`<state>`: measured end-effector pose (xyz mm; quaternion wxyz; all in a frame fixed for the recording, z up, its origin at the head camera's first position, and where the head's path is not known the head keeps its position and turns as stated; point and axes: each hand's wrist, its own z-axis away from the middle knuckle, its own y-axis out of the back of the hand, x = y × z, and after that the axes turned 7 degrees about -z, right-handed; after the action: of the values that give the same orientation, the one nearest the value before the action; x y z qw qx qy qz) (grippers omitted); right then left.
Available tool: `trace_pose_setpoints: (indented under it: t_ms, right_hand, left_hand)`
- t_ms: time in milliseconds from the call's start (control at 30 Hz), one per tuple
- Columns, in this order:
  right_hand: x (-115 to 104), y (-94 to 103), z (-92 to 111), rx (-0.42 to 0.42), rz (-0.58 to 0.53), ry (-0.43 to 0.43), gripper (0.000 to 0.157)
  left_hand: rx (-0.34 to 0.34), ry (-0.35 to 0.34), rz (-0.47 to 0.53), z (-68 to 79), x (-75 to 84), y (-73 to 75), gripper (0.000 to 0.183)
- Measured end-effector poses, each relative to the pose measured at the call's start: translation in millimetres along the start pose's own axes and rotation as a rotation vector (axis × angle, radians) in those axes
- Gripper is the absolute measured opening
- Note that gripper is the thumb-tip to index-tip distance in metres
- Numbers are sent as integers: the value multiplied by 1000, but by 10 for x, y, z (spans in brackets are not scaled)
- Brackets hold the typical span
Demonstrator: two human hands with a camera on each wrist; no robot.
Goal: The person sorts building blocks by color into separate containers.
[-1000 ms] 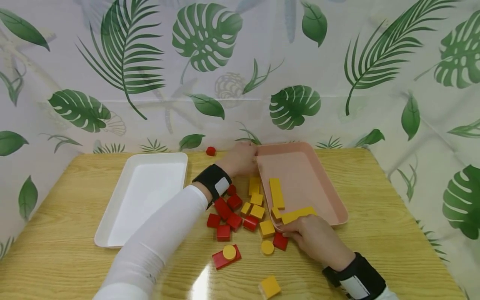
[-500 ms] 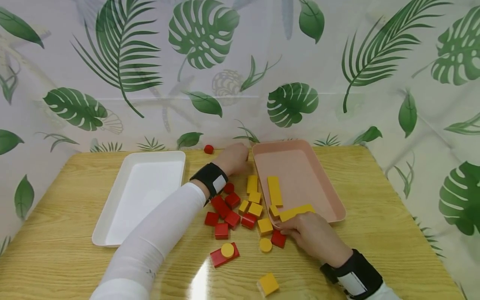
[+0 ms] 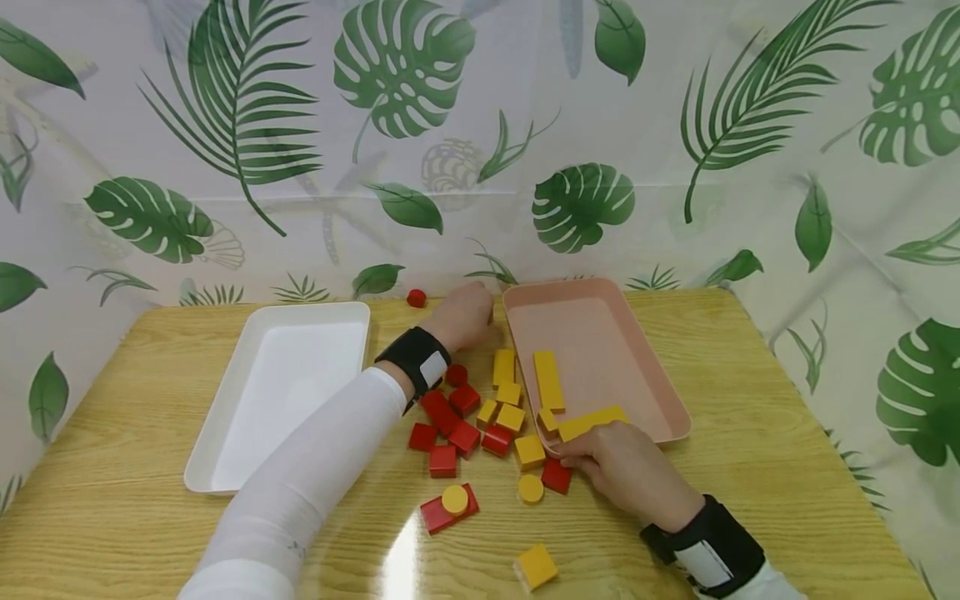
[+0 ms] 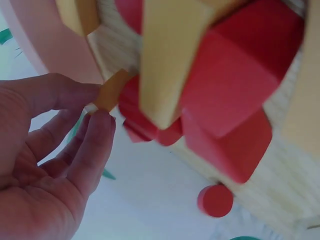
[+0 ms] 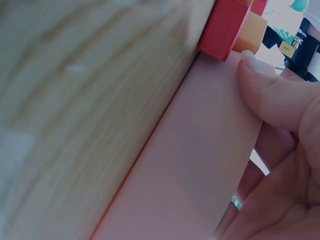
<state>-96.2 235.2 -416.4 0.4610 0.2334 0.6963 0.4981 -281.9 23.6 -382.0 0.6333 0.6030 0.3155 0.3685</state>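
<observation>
My left hand (image 3: 465, 317) is at the back of the table, just left of the pink tray (image 3: 660, 375). In the left wrist view its thumb and fingers pinch a small yellow block (image 4: 112, 91), close to a red round block. The head view hides that pinched block behind the hand. At the tray's front left corner, my right hand (image 3: 630, 471) grips the wall, its thumb (image 5: 260, 92) on the outer face in the right wrist view. Inside the tray lie a long yellow block (image 3: 548, 380), another long yellow block (image 3: 592, 422) and a small yellow block (image 3: 548, 419).
A white tray (image 3: 201, 450) stands on the left. Between the trays is a cluster of red blocks (image 3: 442, 461) and yellow blocks (image 3: 511, 418). A yellow disc (image 3: 454, 500) lies on a flat red block (image 3: 438, 518). A red piece (image 3: 416, 297) sits by the back cloth.
My left hand has drawn slightly left, away from the pink tray's back left corner, leaving a gap. The right hand keeps its grip on the tray. The head view has shifted a little.
</observation>
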Motion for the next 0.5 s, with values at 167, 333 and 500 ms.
trace_pose_setpoints:
  t_ms: [167,333,500]
  right_hand:
    - [6,4,10,3,1,-1,20]
    - [11,13,11,13,-7,4,20]
    - [10,17,5,5,-10,9,20]
  left_hand:
    - [69,-71,-33,74,112,151,10]
    - [39,-181,-24,154,345,266,16]
    - [-27,-206,60,224,546,268,21]
